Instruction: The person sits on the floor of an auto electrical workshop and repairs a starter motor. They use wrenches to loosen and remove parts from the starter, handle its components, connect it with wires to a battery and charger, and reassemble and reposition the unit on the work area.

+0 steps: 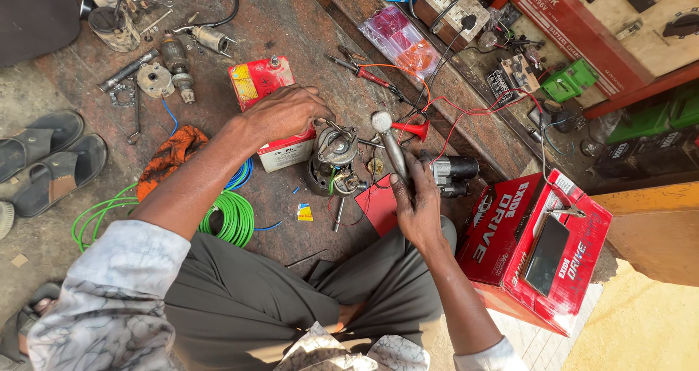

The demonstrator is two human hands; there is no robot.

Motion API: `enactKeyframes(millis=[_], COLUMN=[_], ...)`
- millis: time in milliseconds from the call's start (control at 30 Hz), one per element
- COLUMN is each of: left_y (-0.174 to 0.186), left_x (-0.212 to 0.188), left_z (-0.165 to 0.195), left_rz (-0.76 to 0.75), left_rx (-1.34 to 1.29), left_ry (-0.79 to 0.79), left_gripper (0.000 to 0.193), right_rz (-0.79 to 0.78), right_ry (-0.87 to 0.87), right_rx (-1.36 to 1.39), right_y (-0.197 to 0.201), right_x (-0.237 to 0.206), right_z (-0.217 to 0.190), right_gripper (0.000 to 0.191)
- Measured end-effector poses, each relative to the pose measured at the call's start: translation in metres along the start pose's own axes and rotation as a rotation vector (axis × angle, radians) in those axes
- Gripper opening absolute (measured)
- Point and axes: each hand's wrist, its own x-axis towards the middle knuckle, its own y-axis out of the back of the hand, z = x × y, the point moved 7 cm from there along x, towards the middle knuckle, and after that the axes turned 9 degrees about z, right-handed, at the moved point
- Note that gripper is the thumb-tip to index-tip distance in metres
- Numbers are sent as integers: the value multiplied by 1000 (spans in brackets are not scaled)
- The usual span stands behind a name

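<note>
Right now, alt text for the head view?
Seen from above, a seated person's left hand steadies a small metal motor assembly on the floor while the right hand grips a hammer beside it. Green wire coils, tools and a red box lie around.

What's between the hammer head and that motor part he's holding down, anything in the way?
Nothing visible. The hammer in the right hand has its head just right of the motor part, which the left hand steadies; only thin wires lie nearby.

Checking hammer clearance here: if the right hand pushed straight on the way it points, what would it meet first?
Probably the red funnel. The right hand points up-frame with the hammer, whose head sits beside the funnel; beyond that lie red wires. Depth is unclear.
</note>
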Motion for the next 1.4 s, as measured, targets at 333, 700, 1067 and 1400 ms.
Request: enactKeyframes(millis=[333,700,1067,1400], left_y=[3,1,15,-28], left_x=[6,9,0,-89], left_z=[6,7,16,61], left_rz=[-35,-28,30,607], left_rx=[81,70,-5,-645], left_ry=[-56,-79,-73,509], left_gripper=[50,45,27,28], right_rz=[-84,-4,87,5], right_ry=[27,100,-168,-479], right_rx=[-418,-358,4,-316], right_y=[-15,-14,-7,71], right_x=[5,13,3,-79], right_z=[16,1,33,88], right_gripper=[58,57,50,55])
